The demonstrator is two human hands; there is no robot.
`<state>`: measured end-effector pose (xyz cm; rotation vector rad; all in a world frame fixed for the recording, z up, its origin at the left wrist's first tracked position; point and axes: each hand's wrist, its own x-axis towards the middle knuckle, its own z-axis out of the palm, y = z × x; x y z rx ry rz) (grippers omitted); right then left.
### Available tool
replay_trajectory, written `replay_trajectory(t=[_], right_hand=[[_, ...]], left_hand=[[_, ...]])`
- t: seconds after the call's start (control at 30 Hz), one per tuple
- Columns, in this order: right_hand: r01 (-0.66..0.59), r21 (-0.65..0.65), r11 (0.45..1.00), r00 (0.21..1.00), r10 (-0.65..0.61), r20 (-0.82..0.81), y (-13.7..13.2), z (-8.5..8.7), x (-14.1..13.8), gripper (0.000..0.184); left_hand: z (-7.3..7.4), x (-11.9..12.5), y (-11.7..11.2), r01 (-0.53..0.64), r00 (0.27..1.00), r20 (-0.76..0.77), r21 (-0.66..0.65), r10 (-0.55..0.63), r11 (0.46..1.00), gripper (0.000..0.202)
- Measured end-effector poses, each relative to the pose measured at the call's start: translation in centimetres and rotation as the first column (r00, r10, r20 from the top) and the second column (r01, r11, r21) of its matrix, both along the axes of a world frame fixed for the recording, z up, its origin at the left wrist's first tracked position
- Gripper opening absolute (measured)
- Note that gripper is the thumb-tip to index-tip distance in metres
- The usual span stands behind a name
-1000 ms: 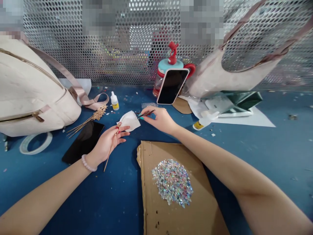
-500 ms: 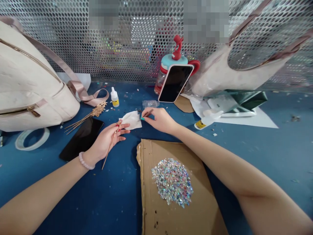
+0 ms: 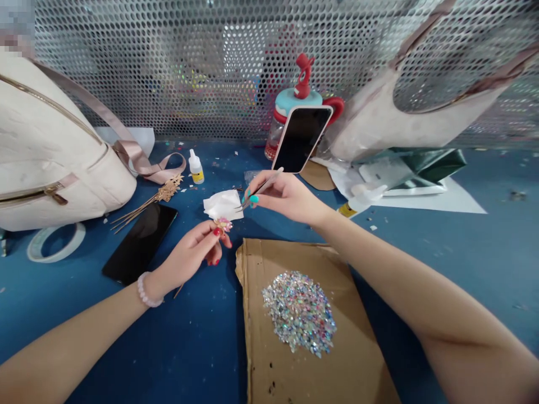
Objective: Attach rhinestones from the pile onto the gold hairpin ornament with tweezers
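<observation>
My left hand (image 3: 200,247) pinches a thin gold hairpin just below its small pink flower head (image 3: 224,224). The hairpin's stem runs back under the palm, and its lower end shows beneath the wrist. In my right hand (image 3: 282,193) is a pair of slim metal tweezers (image 3: 269,180), tips down and to the left. Those tips lie by the right edge of a crumpled white tissue (image 3: 223,205); whether they grip anything is too small to tell. Below the right forearm, a pile of glittering rhinestones (image 3: 300,313) covers part of a cardboard sheet (image 3: 269,370).
Several gold hairpins (image 3: 168,191) lie beside a black phone (image 3: 141,244) and a roll of tape (image 3: 55,242). One glue bottle (image 3: 196,168) stands upright; another (image 3: 356,205) lies at right. A second phone (image 3: 302,140) leans on a cup (image 3: 298,101). Bags (image 3: 50,146) flank the table.
My left hand has turned and closed its fingers around the hairpin, bringing the flower head right and down. My right hand has tilted, and the tweezers now show more fully.
</observation>
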<state>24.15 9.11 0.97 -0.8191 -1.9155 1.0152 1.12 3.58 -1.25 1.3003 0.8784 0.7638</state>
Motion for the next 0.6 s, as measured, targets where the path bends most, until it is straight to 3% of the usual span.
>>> replay_trajectory(t=[0.13, 0.27, 0.4, 0.6], right_hand=[[-0.089, -0.074, 0.993, 0.987, 0.078, -0.14, -1.2, 0.8, -0.7, 0.028], [-0.235, -0.198, 0.951, 0.944, 0.175, -0.28, -2.2, 1.7, -0.8, 0.021], [-0.317, -0.209, 0.925, 0.933, 0.264, -0.246, -3.0, 2.7, -0.7, 0.013], [-0.283, -0.206, 0.937, 0.944, 0.234, -0.232, -3.6, 3.1, -0.5, 0.012]], left_hand=[[0.7, -0.1, -1.6, 0.089, 0.992, -0.104, 0.146, -0.074, 0.985, 0.015], [1.8, -0.4, -2.6, 0.116, 0.976, -0.212, 0.309, -0.05, 0.944, 0.025], [2.5, -0.3, -3.0, 0.14, 0.962, -0.271, 0.451, -0.014, 0.881, 0.028], [2.4, -0.4, -3.3, 0.147, 0.957, -0.289, 0.569, 0.03, 0.809, 0.023]])
